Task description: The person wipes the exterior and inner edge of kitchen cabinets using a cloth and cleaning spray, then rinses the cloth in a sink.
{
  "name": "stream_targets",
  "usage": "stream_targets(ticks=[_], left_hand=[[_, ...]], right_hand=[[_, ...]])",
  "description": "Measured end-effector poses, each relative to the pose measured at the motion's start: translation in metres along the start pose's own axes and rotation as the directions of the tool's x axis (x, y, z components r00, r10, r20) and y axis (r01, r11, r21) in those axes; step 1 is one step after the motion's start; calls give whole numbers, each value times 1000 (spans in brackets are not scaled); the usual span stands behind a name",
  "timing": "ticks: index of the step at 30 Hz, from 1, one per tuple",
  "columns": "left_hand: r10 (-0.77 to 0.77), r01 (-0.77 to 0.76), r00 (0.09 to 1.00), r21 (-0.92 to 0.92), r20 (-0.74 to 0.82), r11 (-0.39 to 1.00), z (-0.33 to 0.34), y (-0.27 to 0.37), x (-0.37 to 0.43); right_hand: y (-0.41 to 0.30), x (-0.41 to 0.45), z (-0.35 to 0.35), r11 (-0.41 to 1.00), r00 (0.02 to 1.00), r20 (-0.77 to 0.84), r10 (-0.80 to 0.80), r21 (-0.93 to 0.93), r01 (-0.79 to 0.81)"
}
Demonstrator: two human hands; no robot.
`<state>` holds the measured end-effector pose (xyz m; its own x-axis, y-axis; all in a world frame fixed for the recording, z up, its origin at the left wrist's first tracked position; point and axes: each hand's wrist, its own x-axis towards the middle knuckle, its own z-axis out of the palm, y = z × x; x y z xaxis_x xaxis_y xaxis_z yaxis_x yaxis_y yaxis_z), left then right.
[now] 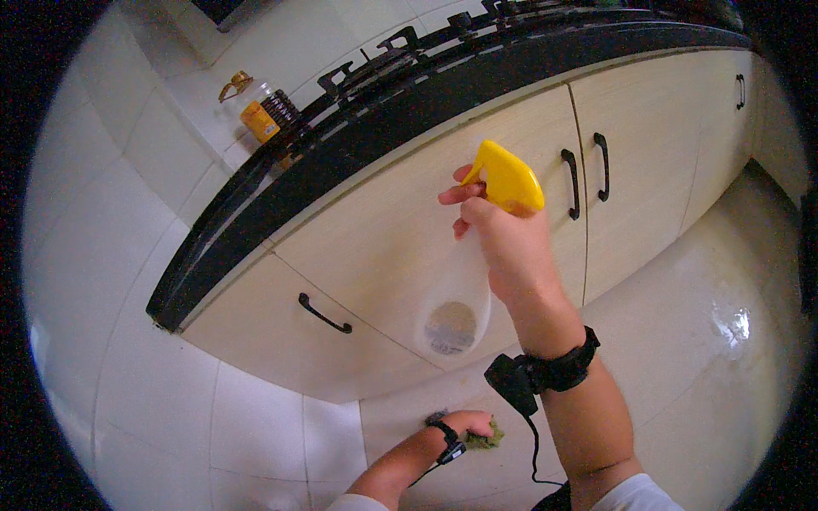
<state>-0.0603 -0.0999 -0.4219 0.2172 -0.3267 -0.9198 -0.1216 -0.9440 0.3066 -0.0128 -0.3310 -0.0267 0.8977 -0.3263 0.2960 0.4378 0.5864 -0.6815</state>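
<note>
My right hand is wrapped around the neck of a spray bottle with a yellow trigger head and a translucent body. A little liquid seems to sit at the bottle's base. The bottle is held up in front of the pale cabinet doors. Low down near the floor, my left hand grips a greenish cloth; its fingertips are partly hidden. A small dark item, too blurred to name, shows beside my left wrist.
Above the cabinets runs a black countertop carrying a gas stove. A large plastic bottle of dark liquid stands at its left end. Black handles jut from the doors. Glossy floor tiles stretch to the right; a cable hangs from my right wrist strap.
</note>
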Motion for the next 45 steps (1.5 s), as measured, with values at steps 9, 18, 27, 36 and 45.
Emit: stream_targets(ticks=[9,18,27,36,45], left_hand=[[184,-175,981,122,-69,977,-8,32,-34],[221,-182,969,283,-113,942,8,-27,31],[153,-120,985,320,-79,940,3,-13,23],[115,-107,993,308,-6,945,2,-9,20],[185,-170,982,259,-35,951,9,-34,30]], right_hand=[[3,3,1,999,996,-75,-43,0,43],[-16,13,-18,977,949,-233,-213,-60,205],[-18,19,-29,961,915,-310,-257,13,275],[-20,15,-23,970,929,-297,-220,32,240],[-23,17,-24,954,910,-298,-286,-4,299]])
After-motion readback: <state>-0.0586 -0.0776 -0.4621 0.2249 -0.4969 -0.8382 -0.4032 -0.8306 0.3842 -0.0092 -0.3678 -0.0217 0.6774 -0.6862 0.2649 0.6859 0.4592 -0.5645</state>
